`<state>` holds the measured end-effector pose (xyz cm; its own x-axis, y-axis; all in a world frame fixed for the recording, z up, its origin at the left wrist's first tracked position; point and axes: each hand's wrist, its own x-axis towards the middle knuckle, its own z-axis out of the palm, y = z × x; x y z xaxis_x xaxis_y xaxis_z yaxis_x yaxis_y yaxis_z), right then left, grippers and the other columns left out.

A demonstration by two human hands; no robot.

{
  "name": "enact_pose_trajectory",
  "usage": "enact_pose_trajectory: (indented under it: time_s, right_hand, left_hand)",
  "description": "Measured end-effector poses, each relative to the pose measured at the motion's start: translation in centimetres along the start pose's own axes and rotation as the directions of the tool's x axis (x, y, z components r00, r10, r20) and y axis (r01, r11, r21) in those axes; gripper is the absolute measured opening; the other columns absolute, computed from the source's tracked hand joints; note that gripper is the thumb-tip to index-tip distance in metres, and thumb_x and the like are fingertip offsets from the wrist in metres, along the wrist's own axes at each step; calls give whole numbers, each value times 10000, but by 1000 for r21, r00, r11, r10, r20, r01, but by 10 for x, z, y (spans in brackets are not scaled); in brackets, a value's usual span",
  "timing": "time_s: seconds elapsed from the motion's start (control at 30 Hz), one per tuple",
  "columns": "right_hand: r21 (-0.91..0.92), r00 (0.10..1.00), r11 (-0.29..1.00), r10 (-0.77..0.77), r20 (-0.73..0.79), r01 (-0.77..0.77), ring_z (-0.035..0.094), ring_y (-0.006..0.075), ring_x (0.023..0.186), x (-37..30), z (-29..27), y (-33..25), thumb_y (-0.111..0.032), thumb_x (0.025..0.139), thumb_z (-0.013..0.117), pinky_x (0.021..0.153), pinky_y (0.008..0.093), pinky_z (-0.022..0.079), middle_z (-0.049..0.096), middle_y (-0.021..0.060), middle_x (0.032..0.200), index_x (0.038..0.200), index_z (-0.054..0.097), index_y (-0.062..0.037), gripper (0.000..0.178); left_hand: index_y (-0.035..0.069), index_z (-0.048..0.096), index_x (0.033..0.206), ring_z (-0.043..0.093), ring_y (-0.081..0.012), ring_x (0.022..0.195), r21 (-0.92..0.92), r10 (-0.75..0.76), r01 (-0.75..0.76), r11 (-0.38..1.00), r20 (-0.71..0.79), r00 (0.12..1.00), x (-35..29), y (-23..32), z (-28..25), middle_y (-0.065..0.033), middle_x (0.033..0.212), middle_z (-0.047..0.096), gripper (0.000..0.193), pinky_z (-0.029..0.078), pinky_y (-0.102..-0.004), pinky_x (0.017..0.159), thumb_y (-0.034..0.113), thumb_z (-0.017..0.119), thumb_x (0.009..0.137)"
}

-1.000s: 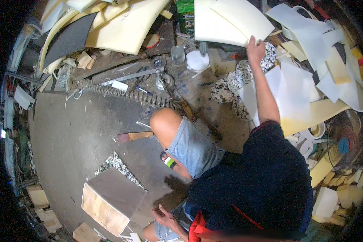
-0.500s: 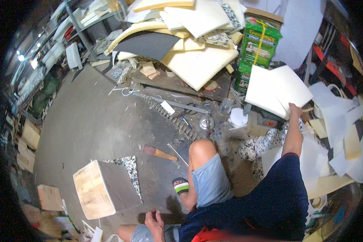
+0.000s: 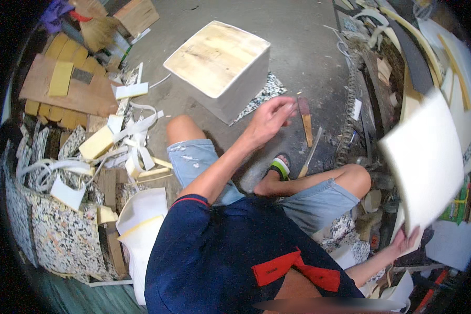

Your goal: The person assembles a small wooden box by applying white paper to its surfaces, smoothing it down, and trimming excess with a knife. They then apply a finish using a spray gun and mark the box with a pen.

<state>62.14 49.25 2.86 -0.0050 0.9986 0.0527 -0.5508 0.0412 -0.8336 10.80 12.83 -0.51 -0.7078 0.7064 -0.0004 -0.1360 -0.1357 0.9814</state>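
A white foam sheet (image 3: 426,157) is gripped at its lower edge by my right hand (image 3: 406,240), out at the right, and its broad face stands raised and slightly bowed. My left hand (image 3: 271,120) is in the air in front of me, fingers loosely bent and somewhat blurred, with nothing visible in it. Beyond that hand is a box-shaped seat (image 3: 220,57) with a bare wooden face upward and grey sides. Under its right side lies a speckled foam piece (image 3: 269,89). Near my left fingertips, on the floor, is a wooden tool with a dark red end (image 3: 306,123).
A thin blade-like tool (image 3: 312,149) lies near my foot. Speckled foam blocks (image 3: 63,233), white strips and offcuts crowd the left. A plywood board (image 3: 68,86) and a straw broom (image 3: 94,26) are at the far left. A coiled hose (image 3: 348,120) and foam piles line the right.
My view has swung to the left. The right hand has lifted a white foam sheet from the stack. My left hand has risen from beside my leg to out in front.
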Motion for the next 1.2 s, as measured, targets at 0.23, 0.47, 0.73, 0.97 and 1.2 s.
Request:
enact_pose_trajectory:
  time_s: [0.23, 0.47, 0.73, 0.97, 1.2]
  right_hand:
    - [-450, 503, 863, 500, 704, -229, 562, 273, 1276, -62, 237, 152, -156, 828, 722, 1111, 403, 423, 586, 159, 1367, 1459, 449, 38, 714]
    - [-711, 246, 660, 667, 704, 244, 619, 183, 1118, -83, 385, 208, -270, 874, 752, 983, 325, 475, 655, 119, 1257, 1424, 514, 33, 672]
    - [-702, 357, 390, 654, 666, 596, 689, 217, 737, -82, 538, 309, -472, 905, 739, 688, 376, 560, 703, 171, 958, 1226, 603, 89, 661]
    - [-531, 256, 459, 535, 805, 712, 711, 242, 693, -119, 640, 400, -443, 851, 782, 653, 383, 571, 716, 221, 905, 1287, 608, 104, 721]
    - [-475, 160, 459, 571, 805, 751, 706, 245, 708, -148, 672, 459, -461, 862, 761, 665, 388, 563, 727, 197, 922, 1256, 648, 63, 665]
  left_hand:
    - [-85, 147, 1565, 513, -295, 1335, -516, 183, -176, 838, -37, 982, -8, 39, -35, -276, 1465, 471, 1059, 509, -407, 1021, 585, 667, 931]
    - [-102, 288, 1510, 633, -216, 1164, -377, 205, -360, 853, -391, 897, -34, 35, -90, -220, 1282, 619, 684, 552, -327, 948, 9, 652, 941]
    - [-90, 567, 1296, 656, -144, 866, -226, 157, -331, 916, -558, 815, -2, 39, -143, -134, 1036, 704, 406, 547, -291, 731, 184, 635, 1005]
    - [-159, 376, 1453, 687, -161, 881, -129, 1, -125, 984, -694, 720, 31, 28, -219, -165, 1015, 697, 661, 590, -269, 656, 219, 668, 995]
    - [-122, 499, 1364, 689, -160, 704, -46, -6, -51, 998, -802, 597, 41, 0, -256, -122, 790, 714, 550, 540, -304, 662, 214, 678, 966]
